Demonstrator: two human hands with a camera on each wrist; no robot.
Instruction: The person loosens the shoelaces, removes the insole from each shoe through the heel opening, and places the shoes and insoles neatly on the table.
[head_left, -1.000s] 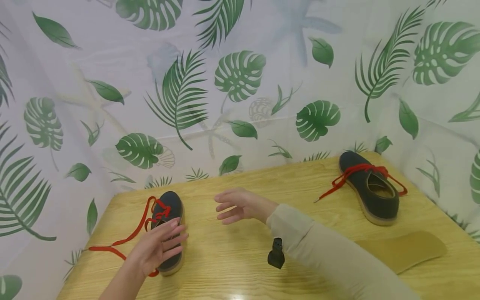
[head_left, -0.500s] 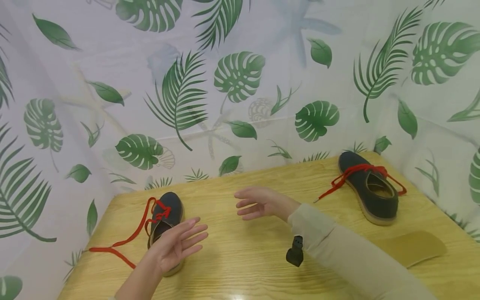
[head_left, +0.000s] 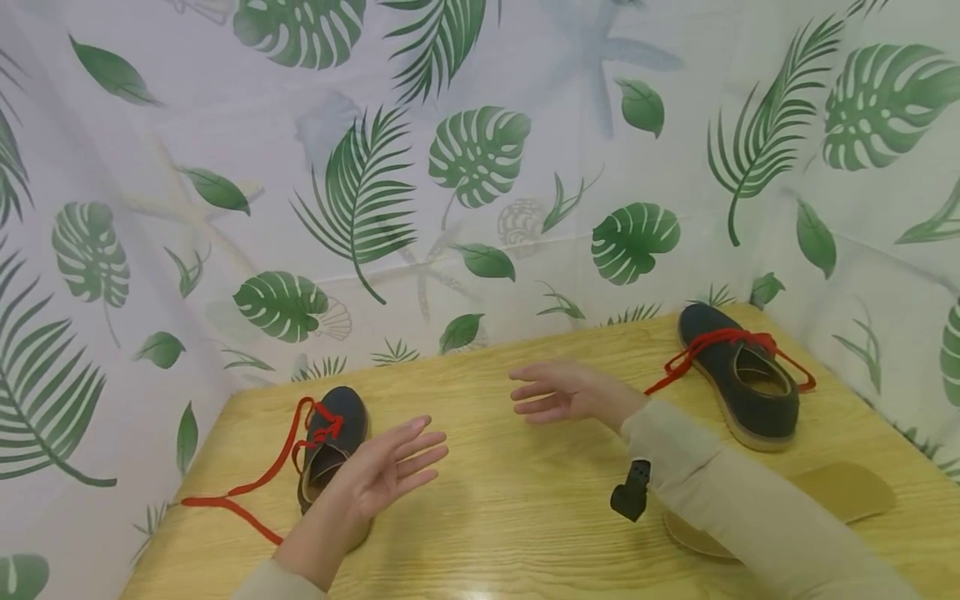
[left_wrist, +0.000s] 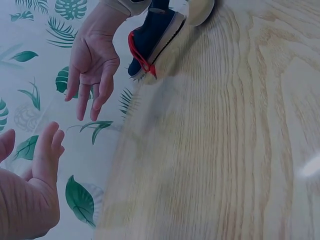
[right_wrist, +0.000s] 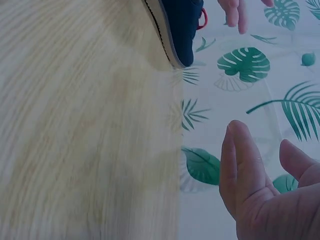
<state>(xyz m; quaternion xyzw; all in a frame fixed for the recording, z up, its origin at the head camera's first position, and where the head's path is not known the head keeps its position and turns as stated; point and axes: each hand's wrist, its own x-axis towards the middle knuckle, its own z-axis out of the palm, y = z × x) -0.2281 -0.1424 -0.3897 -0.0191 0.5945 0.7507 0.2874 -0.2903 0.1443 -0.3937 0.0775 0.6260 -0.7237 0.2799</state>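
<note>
The left hand (head_left: 393,467) and right hand (head_left: 566,392), both released with fingers loosely extended, hover mid-frame above the woodgrain table (head_left: 480,542). The left wrist partly hides one navy lace-up shoe (head_left: 351,433), lower left; the right sleeve (head_left: 750,500) crosses the single tan insole (head_left: 847,493), lower right. A second navy shoe (head_left: 723,367) sits at right, near leaf-print cloth (head_left: 540,308). Both hands have shifted rightward in the frame.

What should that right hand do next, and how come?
Perhaps the right hand should reach back to the flat, tan, insole-shaped piece. It lies on the yellowish wood-grain table, outside both the dark blue, red-laced left shoe and the matching right shoe, and the hand's fingers hold nothing.
</note>
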